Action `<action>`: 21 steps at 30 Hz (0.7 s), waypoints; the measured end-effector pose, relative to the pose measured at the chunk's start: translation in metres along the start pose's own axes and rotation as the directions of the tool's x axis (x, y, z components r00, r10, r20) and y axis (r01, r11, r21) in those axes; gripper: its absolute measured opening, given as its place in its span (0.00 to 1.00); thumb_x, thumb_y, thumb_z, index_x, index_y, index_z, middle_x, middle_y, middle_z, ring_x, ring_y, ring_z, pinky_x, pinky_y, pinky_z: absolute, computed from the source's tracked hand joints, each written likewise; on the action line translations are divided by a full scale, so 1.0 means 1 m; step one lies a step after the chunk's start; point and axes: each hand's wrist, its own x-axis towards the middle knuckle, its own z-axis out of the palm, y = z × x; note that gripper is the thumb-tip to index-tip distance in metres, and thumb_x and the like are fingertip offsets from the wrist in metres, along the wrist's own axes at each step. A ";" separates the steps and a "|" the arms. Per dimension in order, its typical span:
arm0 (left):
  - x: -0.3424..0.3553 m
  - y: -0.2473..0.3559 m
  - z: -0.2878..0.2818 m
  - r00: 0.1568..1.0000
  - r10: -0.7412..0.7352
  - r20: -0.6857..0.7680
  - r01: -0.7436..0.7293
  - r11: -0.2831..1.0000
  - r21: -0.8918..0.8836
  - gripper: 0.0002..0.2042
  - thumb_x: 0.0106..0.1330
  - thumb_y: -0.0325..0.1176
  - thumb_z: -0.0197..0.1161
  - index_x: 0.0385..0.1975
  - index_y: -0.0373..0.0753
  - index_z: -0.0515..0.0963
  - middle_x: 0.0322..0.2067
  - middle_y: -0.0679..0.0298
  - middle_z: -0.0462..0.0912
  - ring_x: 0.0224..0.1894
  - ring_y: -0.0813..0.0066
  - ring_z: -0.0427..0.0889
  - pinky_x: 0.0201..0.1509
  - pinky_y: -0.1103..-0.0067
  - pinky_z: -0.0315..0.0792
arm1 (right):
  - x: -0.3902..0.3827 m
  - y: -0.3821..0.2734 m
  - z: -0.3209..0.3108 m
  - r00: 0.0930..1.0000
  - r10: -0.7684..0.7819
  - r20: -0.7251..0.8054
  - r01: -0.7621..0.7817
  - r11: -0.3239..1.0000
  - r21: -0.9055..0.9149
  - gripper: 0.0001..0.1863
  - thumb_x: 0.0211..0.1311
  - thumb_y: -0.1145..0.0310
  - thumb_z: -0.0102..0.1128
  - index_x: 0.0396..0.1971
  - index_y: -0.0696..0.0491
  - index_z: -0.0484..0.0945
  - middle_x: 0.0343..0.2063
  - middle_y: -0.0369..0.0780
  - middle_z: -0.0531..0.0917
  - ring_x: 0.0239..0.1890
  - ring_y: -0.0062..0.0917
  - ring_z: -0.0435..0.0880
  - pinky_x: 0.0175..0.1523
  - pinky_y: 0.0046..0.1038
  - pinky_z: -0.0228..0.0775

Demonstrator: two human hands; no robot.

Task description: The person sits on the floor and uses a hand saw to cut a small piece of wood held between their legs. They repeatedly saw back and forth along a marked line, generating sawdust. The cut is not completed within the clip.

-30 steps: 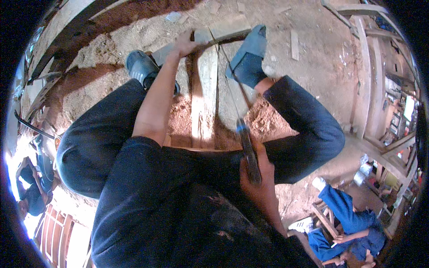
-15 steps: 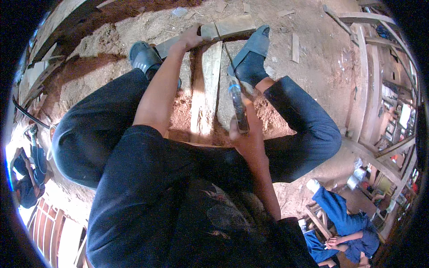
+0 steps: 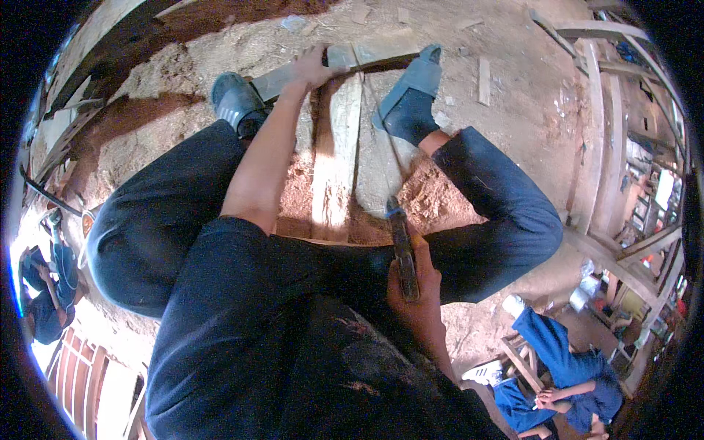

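Note:
My right hand (image 3: pixel 419 275) is wrapped round the dark handle of a handsaw (image 3: pixel 402 246), close to my lap. From the handle its thin blade runs away from me and lies across a wooden plank (image 3: pixel 378 48). That plank is set crosswise between my feet, and my left hand (image 3: pixel 315 67) grips it just left of the blade. Under the crosswise plank, a pale board (image 3: pixel 339 139) stretches back toward my body. The sandals on my left foot (image 3: pixel 236 99) and right foot (image 3: pixel 419 77) are by the plank's two ends.
Sawdust (image 3: pixel 431 192) is heaped between my legs. An offcut strip (image 3: pixel 484 81) lies on the dirt floor to the right. Timber framing (image 3: pixel 595 132) stands along the right side. Another person (image 3: pixel 579 374) sits at lower right, and one more person (image 3: pixel 48 293) is at far left.
My right hand has pulled the saw back toward my body, so more blade shows on the near side of the plank. My left hand stays on the plank, its fingers slightly shifted.

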 end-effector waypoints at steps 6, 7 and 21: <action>-0.009 0.009 -0.006 0.999 -0.013 -0.047 0.017 0.997 0.071 0.42 0.48 0.61 0.68 0.61 0.46 0.66 0.55 0.50 0.74 0.62 0.52 0.68 0.68 0.55 0.53 | 0.030 -0.003 0.009 0.948 -0.317 -0.015 0.316 0.947 -0.063 0.30 0.55 0.79 0.52 0.61 0.54 0.64 0.42 0.52 0.80 0.40 0.42 0.84 0.42 0.32 0.74; -0.011 0.013 -0.006 0.998 -0.003 -0.065 0.012 0.991 0.133 0.41 0.47 0.61 0.69 0.60 0.45 0.66 0.55 0.50 0.73 0.62 0.51 0.67 0.67 0.56 0.54 | 0.023 0.001 0.007 0.956 -0.293 -0.032 0.290 0.955 -0.066 0.30 0.55 0.79 0.52 0.61 0.54 0.64 0.41 0.53 0.80 0.40 0.43 0.84 0.42 0.32 0.74; -0.015 0.025 -0.011 0.997 -0.052 -0.055 0.060 0.986 0.153 0.40 0.46 0.59 0.71 0.57 0.43 0.67 0.57 0.51 0.71 0.63 0.51 0.64 0.66 0.55 0.55 | 0.014 0.016 0.009 0.961 -0.271 -0.055 0.267 0.961 -0.070 0.28 0.55 0.79 0.54 0.59 0.58 0.65 0.32 0.50 0.79 0.32 0.41 0.80 0.38 0.32 0.72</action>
